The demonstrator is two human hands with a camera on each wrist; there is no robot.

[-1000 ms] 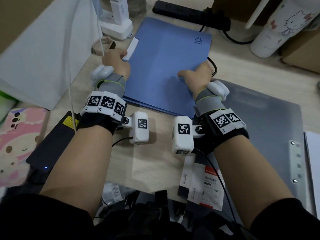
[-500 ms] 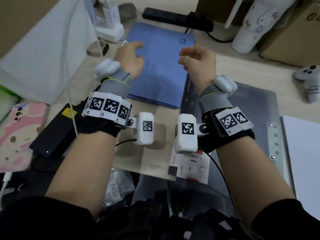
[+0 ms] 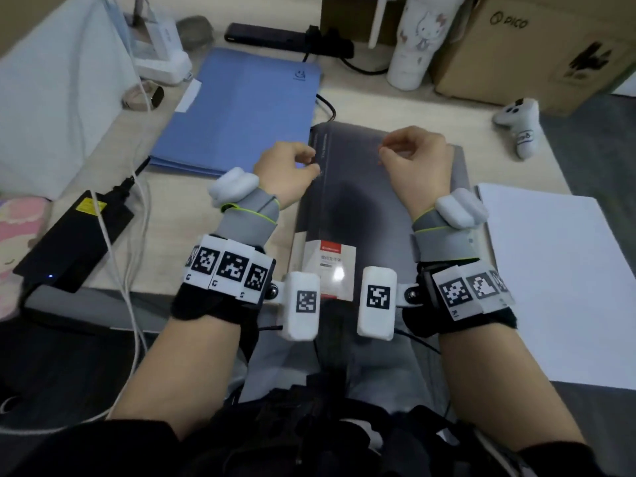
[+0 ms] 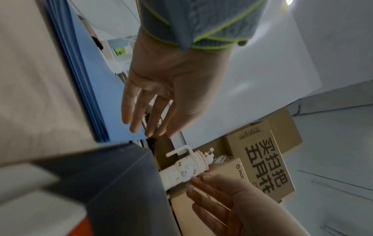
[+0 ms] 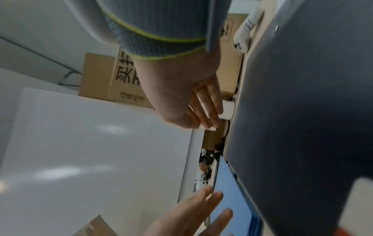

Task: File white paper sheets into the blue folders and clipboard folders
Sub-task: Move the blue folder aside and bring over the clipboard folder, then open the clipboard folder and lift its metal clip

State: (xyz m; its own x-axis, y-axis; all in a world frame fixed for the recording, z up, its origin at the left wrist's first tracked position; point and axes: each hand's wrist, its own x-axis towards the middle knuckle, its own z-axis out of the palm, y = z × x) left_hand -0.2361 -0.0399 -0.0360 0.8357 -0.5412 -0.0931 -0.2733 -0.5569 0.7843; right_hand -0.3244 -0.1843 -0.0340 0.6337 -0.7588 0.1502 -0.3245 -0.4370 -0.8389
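A stack of blue folders (image 3: 241,108) lies at the back left of the desk. In front of me lies a shut grey clipboard folder (image 3: 364,208) with a red and white label card (image 3: 330,270) on its near part. White paper sheets (image 3: 557,287) lie in a stack to its right. My left hand (image 3: 290,168) hovers over the grey folder's left edge, next to the blue stack's near corner. My right hand (image 3: 416,156) hovers over the grey folder's far right part. Both hands have loosely bent fingers and hold nothing, as the left wrist view (image 4: 149,111) and the right wrist view (image 5: 199,110) show.
A black power brick (image 3: 72,239) and a white cable (image 3: 134,270) lie at the left. At the back stand a power strip (image 3: 285,37), a white cartoon bottle (image 3: 418,43) and a cardboard box (image 3: 533,46). A white controller (image 3: 519,129) lies at the right.
Both hands let go of the blue folder stack and drew back toward me. They now hover over the grey folder. The head view has swung to the right.
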